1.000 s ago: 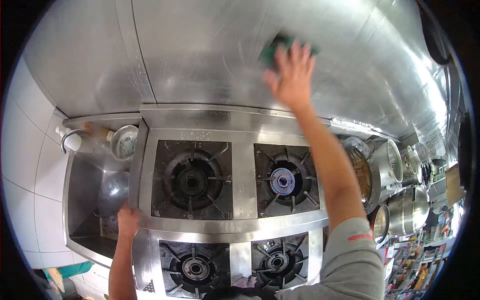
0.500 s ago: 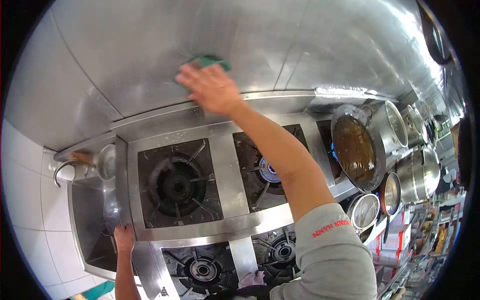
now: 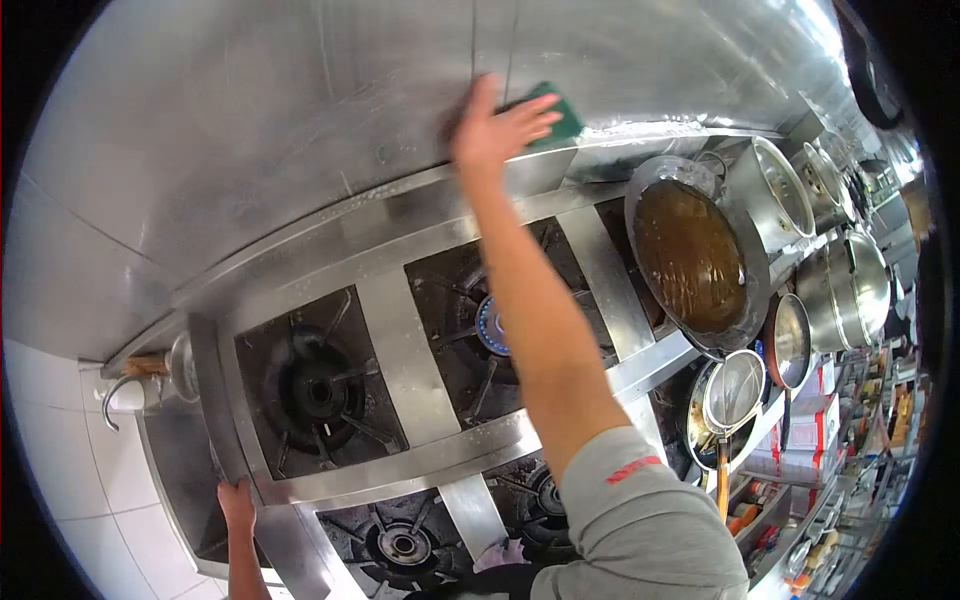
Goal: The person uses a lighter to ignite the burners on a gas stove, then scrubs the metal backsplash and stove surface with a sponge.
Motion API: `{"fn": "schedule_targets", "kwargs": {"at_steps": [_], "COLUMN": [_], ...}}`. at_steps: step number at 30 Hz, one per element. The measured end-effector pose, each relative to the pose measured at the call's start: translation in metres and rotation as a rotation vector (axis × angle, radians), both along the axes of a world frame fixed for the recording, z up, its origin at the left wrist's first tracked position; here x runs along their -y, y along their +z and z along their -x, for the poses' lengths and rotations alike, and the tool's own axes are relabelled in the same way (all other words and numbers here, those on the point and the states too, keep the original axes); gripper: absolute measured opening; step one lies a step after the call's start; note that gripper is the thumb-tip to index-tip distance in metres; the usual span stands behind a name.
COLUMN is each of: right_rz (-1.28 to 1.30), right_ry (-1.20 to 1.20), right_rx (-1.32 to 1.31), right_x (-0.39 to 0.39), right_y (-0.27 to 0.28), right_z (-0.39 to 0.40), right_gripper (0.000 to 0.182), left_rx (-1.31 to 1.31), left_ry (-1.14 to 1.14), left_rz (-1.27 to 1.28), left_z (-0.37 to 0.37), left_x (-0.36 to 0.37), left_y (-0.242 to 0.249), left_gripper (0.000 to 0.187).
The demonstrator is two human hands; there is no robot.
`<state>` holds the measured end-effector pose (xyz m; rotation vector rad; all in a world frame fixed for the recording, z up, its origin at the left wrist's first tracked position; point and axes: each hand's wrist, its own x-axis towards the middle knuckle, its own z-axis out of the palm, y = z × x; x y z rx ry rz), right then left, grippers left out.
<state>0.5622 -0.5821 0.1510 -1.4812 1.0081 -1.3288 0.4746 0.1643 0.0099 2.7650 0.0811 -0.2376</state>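
Against the stainless-steel wall panel (image 3: 390,90), my right hand (image 3: 495,130) presses a green scouring pad (image 3: 556,112) under its fingers. The thumb is apart from the other fingers, and part of the pad is hidden. At the lower left, my left hand (image 3: 237,505) is closed around the metal edge at the stove's left end, beside the sink (image 3: 175,455). My right forearm passes over the stove (image 3: 408,375), where a blue flame burns on one burner (image 3: 492,325).
A large wok (image 3: 692,255) of brown liquid sits at the right, with steel pots (image 3: 780,195) behind it. Nearby are a frying pan (image 3: 790,340) and a wooden-handled strainer (image 3: 733,392). Another burner (image 3: 320,393) is unlit. A pink cloth (image 3: 503,553) lies at the front.
My right hand has slid rightwards along the wall with the green scouring pad. My left hand stays on the stove edge. The view has shifted to the right.
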Motion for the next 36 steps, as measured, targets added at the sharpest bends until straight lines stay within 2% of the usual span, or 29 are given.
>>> {"fn": "schedule_targets", "kwargs": {"at_steps": [2, 5, 7, 9, 11, 15, 17, 18, 21, 23, 24, 26, 28, 30, 31, 33, 35, 36], "right_rz": [-0.038, 0.030, 0.080, 0.079, 0.128, 0.099, 0.078, 0.091, 0.464, 0.786, 0.788, 1.106, 1.203, 0.870, 0.865, 0.623, 0.337, 0.221], "right_ry": [-0.014, -0.013, 0.144, 0.101, -0.026, -0.069, -0.084, -0.030, 0.056, 0.245, 0.233, 0.311, 0.147, -0.079, -0.076, -0.155, -0.111, 0.030], "right_rx": [0.082, 0.079, -0.075, -0.044, -0.104, -0.342, -0.225, -0.020, -0.031, -0.185, -0.187, -0.429, -0.370, -0.481, -0.484, -0.073, 0.025, -0.069], "right_x": [0.003, -0.024, -0.053, -0.039, -0.011, 0.024, 0.012, -0.001, -0.118, -0.168, -0.161, -0.140, -0.085, -0.050, -0.032, -0.005, -0.054, -0.097], "right_y": [-0.004, 0.001, -0.006, -0.007, -0.001, 0.009, 0.010, 0.005, 0.009, 0.026, 0.038, 0.065, 0.119, 0.164, 0.156, 0.117, 0.056, 0.031], "right_z": [-0.001, -0.008, -0.004, -0.004, 0.010, 0.046, 0.036, 0.018, -0.021, -0.015, -0.011, -0.015, 0.002, 0.017, 0.013, -0.003, -0.023, -0.025], "right_gripper": [0.124, 0.131, 0.135, 0.137, 0.133, 0.131, 0.131, 0.129, 0.124, 0.116, 0.116, 0.107, 0.096, 0.096, 0.096, 0.098, 0.111, 0.118], "left_rx": [0.072, 0.085, 0.082, 0.063, -0.065, -0.007, 0.158, -0.056, -0.060, -0.050, -0.052, -0.020, -0.002, 0.055, 0.051, 0.060, -0.013, -0.084], "left_ry": [-0.007, -0.078, -0.073, -0.046, 0.057, 0.055, -0.047, 0.035, 0.049, 0.030, 0.022, -0.034, -0.082, 0.005, 0.005, 0.008, 0.013, 0.012], "left_rz": [0.140, 0.056, 0.115, 0.153, -0.010, -0.032, 0.286, 0.115, -0.026, -0.013, 0.000, 0.065, 0.129, 0.204, 0.198, 0.136, 0.122, 0.108], "left_z": [0.000, -0.009, -0.008, 0.000, 0.000, -0.001, 0.004, -0.003, -0.005, -0.014, -0.019, -0.011, -0.005, 0.000, -0.001, -0.009, -0.007, -0.012], "left_x": [0.002, -0.017, -0.005, 0.001, 0.015, 0.009, 0.025, 0.003, 0.002, -0.029, -0.037, -0.019, -0.001, 0.006, 0.003, -0.011, -0.015, -0.011], "left_y": [0.000, -0.014, -0.008, 0.007, 0.019, 0.009, 0.013, 0.002, 0.003, -0.028, -0.038, -0.017, -0.001, 0.001, -0.003, -0.017, -0.010, -0.005], "left_gripper": [0.028, 0.031, 0.031, 0.032, 0.032, 0.033, 0.036, 0.037, 0.035, 0.034, 0.032, 0.032, 0.032, 0.030, 0.030, 0.025, 0.024, 0.023]}}
